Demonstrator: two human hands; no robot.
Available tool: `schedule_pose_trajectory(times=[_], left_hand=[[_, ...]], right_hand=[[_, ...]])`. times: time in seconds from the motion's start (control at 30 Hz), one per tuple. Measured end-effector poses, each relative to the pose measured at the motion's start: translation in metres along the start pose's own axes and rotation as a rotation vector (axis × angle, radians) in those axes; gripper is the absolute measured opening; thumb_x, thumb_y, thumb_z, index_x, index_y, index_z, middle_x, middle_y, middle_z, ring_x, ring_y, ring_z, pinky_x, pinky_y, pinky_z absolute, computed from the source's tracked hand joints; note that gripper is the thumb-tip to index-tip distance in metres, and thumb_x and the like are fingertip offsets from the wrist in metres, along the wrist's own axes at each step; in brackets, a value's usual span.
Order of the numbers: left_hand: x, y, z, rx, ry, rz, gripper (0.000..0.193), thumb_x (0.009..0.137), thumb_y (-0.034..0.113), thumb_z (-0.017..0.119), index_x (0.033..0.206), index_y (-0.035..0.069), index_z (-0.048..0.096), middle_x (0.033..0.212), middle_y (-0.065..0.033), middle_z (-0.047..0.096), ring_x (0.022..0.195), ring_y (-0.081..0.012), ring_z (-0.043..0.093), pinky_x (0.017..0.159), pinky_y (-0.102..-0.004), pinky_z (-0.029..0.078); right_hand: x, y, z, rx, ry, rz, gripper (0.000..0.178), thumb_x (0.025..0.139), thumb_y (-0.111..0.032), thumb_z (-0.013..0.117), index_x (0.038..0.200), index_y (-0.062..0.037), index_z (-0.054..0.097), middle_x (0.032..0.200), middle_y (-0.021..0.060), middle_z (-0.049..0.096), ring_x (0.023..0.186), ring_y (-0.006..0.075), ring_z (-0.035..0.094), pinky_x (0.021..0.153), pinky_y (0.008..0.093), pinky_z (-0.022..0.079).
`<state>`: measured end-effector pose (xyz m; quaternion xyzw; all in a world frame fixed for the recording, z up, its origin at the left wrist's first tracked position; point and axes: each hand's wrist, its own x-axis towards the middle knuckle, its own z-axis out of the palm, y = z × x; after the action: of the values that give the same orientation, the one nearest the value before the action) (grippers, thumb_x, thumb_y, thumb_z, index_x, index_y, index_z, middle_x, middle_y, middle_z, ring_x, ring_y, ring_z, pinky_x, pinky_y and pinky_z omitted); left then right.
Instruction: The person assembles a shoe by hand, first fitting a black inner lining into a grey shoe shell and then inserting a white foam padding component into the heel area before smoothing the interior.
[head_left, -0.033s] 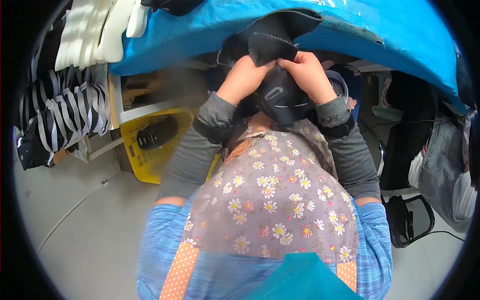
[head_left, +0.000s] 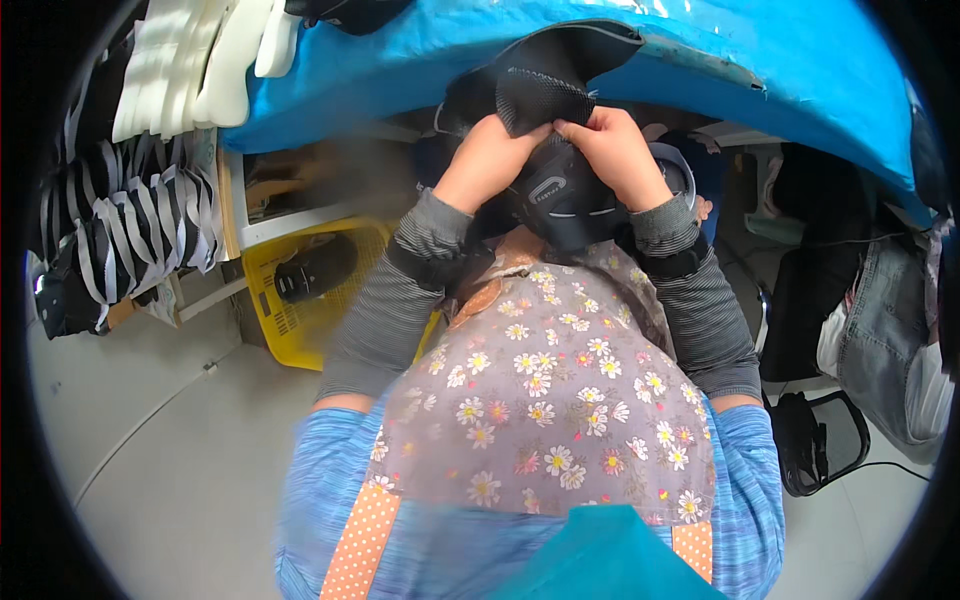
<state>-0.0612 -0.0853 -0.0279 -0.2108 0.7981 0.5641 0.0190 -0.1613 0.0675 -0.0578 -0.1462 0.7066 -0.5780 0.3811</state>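
Head view: both hands are seen raised just below the edge of a blue-covered worktop (head_left: 760,60). A black mesh shoe upper (head_left: 545,85) is pinched at its lower edge by the left hand (head_left: 490,150) and the right hand (head_left: 615,150); each grip is closed on the fabric, fingertips nearly meeting at the centre. The upper's top part lies against the worktop edge, approx. mid-frame. Directly beneath the hands a dark rounded shoe part w/ grey trim (head_left: 560,195) is seen, held against the lap; what bears it cannot be told. Grey ribbed sleeves and a floral apron (head_left: 550,400) fill the lower centre. At left, a yellow basket (head_left: 300,320) w/ a dark shoe (head_left: 315,265) inside stands on the floor, beside bundled black-and-white straps (head_left: 130,240). White soles (head_left: 200,60) are stacked at top left. At right, another person's jeans leg (head_left: 890,320) is seen, well apart.
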Motion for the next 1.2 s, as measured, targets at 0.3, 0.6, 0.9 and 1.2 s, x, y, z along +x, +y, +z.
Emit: schedule_pose_trajectory(times=[0.3, 0.6, 0.9, 1.2], left_hand=[[-0.025, -0.004, 0.000, -0.193, 0.195, 0.213, 0.026, 0.091, 0.012, 0.070, 0.115, 0.002, 0.070, 0.109, -0.0116, 0.074, 0.097, -0.0194, 0.069, 0.083, -0.0320, 0.052], [-0.002, -0.028, 0.011, -0.294, 0.080, 0.104, 0.029, 0.094, 0.016, 0.068, 0.117, 0.000, 0.068, 0.108, -0.0068, 0.073, 0.097, -0.0129, 0.064, 0.086, -0.0291, 0.050], [0.001, -0.038, 0.018, -0.389, 0.066, 0.107, 0.030, 0.095, 0.015, 0.067, 0.121, 0.001, 0.067, 0.111, -0.0058, 0.071, 0.100, -0.0121, 0.062, 0.089, -0.0295, 0.050], [-0.010, -0.029, 0.010, -0.282, 0.140, 0.126, 0.028, 0.093, 0.014, 0.069, 0.118, 0.001, 0.069, 0.111, -0.0076, 0.073, 0.099, -0.0137, 0.065, 0.085, -0.0293, 0.051]], right_hand=[[-0.024, -0.034, 0.013, -0.106, 0.073, -0.223, 0.022, 0.088, -0.018, 0.069, 0.088, 0.0038, 0.071, 0.059, 0.0098, 0.061, 0.055, 0.0120, 0.056, 0.055, 0.0310, 0.046], [-0.006, -0.011, 0.009, -0.135, 0.092, -0.157, 0.024, 0.088, -0.020, 0.069, 0.090, 0.0039, 0.071, 0.066, 0.0157, 0.065, 0.057, 0.0160, 0.060, 0.058, 0.0322, 0.048], [-0.004, -0.007, 0.007, -0.130, 0.072, -0.191, 0.024, 0.088, -0.019, 0.068, 0.088, 0.0046, 0.070, 0.063, 0.0126, 0.062, 0.057, 0.0122, 0.054, 0.057, 0.0314, 0.046], [-0.015, -0.028, 0.017, -0.197, 0.156, -0.275, 0.023, 0.086, -0.018, 0.068, 0.083, 0.0048, 0.068, 0.063, 0.0189, 0.062, 0.053, 0.0205, 0.056, 0.056, 0.0349, 0.046]])
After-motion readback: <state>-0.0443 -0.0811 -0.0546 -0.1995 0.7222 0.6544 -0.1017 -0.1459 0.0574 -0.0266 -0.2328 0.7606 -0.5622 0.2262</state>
